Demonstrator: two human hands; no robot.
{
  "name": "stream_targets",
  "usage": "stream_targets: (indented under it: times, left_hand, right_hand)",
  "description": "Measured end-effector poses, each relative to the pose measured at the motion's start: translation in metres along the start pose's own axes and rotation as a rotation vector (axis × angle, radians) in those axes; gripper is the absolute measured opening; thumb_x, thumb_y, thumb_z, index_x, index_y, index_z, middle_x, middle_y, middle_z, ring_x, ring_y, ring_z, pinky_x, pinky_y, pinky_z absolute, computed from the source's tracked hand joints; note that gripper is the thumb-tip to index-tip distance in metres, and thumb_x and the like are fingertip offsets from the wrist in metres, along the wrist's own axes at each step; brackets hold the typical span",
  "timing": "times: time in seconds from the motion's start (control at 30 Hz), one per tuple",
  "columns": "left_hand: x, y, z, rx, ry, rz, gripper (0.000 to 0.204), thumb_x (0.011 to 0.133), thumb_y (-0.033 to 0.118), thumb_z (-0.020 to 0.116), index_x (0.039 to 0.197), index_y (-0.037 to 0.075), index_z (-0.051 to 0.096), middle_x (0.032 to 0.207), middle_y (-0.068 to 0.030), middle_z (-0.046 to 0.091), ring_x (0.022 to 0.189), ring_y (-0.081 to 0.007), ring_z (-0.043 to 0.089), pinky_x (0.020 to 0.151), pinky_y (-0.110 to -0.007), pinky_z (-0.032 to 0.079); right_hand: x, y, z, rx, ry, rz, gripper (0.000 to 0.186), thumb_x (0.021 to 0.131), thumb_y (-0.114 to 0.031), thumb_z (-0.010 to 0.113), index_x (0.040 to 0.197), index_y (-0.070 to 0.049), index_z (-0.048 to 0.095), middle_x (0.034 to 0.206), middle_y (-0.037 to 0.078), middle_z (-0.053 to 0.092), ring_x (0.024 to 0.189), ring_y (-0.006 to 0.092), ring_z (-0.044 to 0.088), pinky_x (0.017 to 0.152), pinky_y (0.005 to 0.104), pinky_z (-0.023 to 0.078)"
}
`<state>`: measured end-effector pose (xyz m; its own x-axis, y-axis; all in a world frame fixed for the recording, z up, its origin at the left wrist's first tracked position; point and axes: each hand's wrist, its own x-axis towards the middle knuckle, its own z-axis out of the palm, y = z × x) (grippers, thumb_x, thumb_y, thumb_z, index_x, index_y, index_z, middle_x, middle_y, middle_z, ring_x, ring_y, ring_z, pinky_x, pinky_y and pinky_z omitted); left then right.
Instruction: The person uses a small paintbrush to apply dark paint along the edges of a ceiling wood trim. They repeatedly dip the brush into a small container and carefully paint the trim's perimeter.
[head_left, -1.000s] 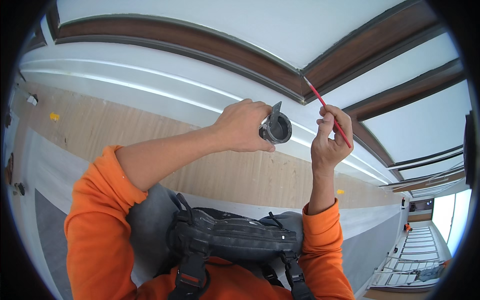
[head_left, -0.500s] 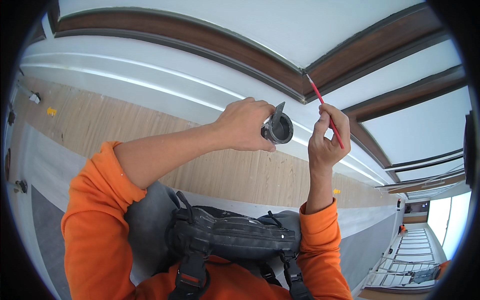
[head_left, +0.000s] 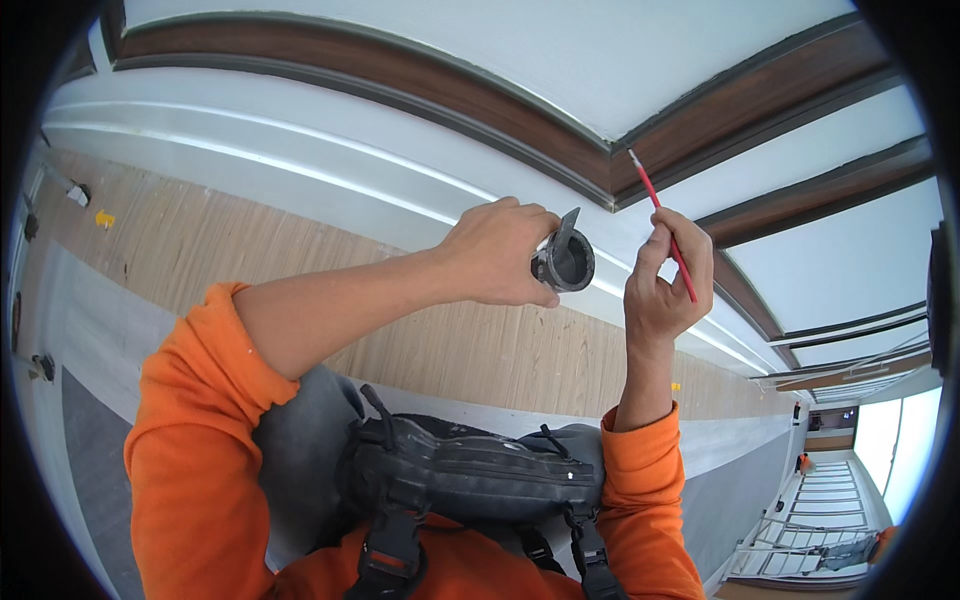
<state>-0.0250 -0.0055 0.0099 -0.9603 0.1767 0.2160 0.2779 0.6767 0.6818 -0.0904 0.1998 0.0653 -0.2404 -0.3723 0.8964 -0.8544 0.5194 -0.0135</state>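
My left hand (head_left: 492,255) is closed around a small dark metal can (head_left: 582,262) of dark grey paint, with a flat metal blade (head_left: 568,225) standing at its rim. My right hand (head_left: 668,275) pinches a thin red paintbrush (head_left: 649,185) whose pale tip points up at the inner corner of a brown frame (head_left: 520,135) with dark grey edging around a white panel (head_left: 480,40). The tip lies just right of that corner; whether it touches the frame I cannot tell. The can is left of my right hand, over a white ledge (head_left: 300,150).
A wood-look floor (head_left: 450,350) with a pale strip and grey area runs below. A black bag (head_left: 470,460) is strapped at my front. Yellow pieces (head_left: 105,218) lie on the floor. At far right are metal scaffold or ladder frames (head_left: 820,500) and people in orange (head_left: 883,545).
The brush tip has moved slightly right, off the frame's inner corner. My left hand and the can have shifted a little right, and my right hand slightly too.
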Motion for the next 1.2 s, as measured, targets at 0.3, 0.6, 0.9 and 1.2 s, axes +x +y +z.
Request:
stream_targets:
  times: [0.3, 0.6, 0.9, 1.2]
  left_hand:
    - [0.001, -0.005, 0.012, -0.072, 0.028, 0.079, 0.074, 0.069, 0.045, 0.094, 0.122, 0.000, 0.070, 0.118, -0.0174, 0.073, 0.115, -0.0367, 0.066, 0.099, -0.047, 0.055]
    - [0.003, -0.001, 0.014, -0.107, -0.003, 0.112, 0.075, 0.068, 0.042, 0.094, 0.126, 0.001, 0.070, 0.122, -0.0155, 0.074, 0.117, -0.0356, 0.066, 0.100, -0.046, 0.054]
    - [0.005, -0.001, 0.010, -0.134, 0.010, 0.127, 0.074, 0.068, 0.039, 0.093, 0.127, 0.000, 0.070, 0.121, -0.0152, 0.074, 0.116, -0.0346, 0.066, 0.100, -0.046, 0.055]
    - [0.006, 0.000, 0.011, -0.129, 0.012, 0.137, 0.074, 0.068, 0.038, 0.093, 0.127, -0.001, 0.070, 0.121, -0.0160, 0.074, 0.115, -0.0344, 0.067, 0.099, -0.045, 0.055]
  right_hand:
    - [0.123, -0.030, -0.025, -0.100, -0.395, 0.059, 0.017, 0.108, -0.022, 0.064, 0.112, -0.008, 0.073, 0.077, 0.004, 0.072, 0.069, 0.0094, 0.066, 0.063, 0.0239, 0.050]
    - [0.167, -0.021, 0.020, -0.263, -0.743, -0.117, 0.024, 0.112, -0.028, 0.058, 0.114, -0.008, 0.072, 0.077, 0.007, 0.066, 0.072, 0.0157, 0.062, 0.070, 0.0315, 0.050]
    - [0.152, -0.007, 0.048, -0.308, -0.796, -0.166, 0.022, 0.111, -0.024, 0.059, 0.112, -0.005, 0.071, 0.075, 0.008, 0.068, 0.064, 0.0157, 0.060, 0.064, 0.0330, 0.049]
    - [0.151, -0.014, 0.043, -0.371, -0.768, -0.181, 0.021, 0.108, -0.024, 0.058, 0.105, -0.005, 0.069, 0.080, 0.013, 0.074, 0.074, 0.0320, 0.074, 0.072, 0.0434, 0.056]
